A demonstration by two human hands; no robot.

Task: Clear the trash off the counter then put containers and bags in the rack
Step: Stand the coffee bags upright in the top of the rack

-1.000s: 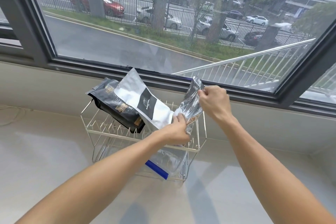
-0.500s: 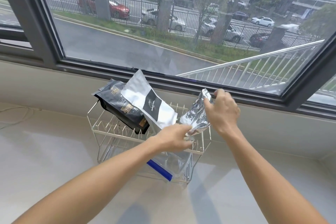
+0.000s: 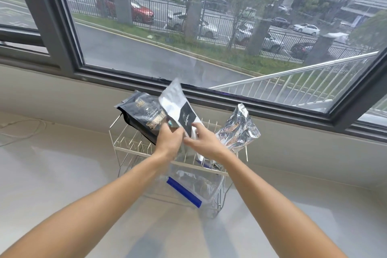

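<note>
Both my hands — left hand (image 3: pixel 170 139), right hand (image 3: pixel 202 142) — pinch the white bag (image 3: pixel 180 112) between them. Black bag (image 3: pixel 144 119) left, foil bag (image 3: pixel 238 130) right — already in the rack (image 3: pixel 125 148); nearly done, I judge.

Dark-framed window (image 3: pixel 209 81), pale counter (image 3: pixel 62 174), daylight outside

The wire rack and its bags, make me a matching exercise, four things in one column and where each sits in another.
Things:
1. black bag
2. white bag
3. crinkled silver bag
4. clear zip bag with blue strip

Places:
A. lower level of the wire rack
B. right end of the top tier
C. left end of the top tier
D. middle, between the left hand and right hand

Pairs: 1-C, 2-D, 3-B, 4-A
</note>
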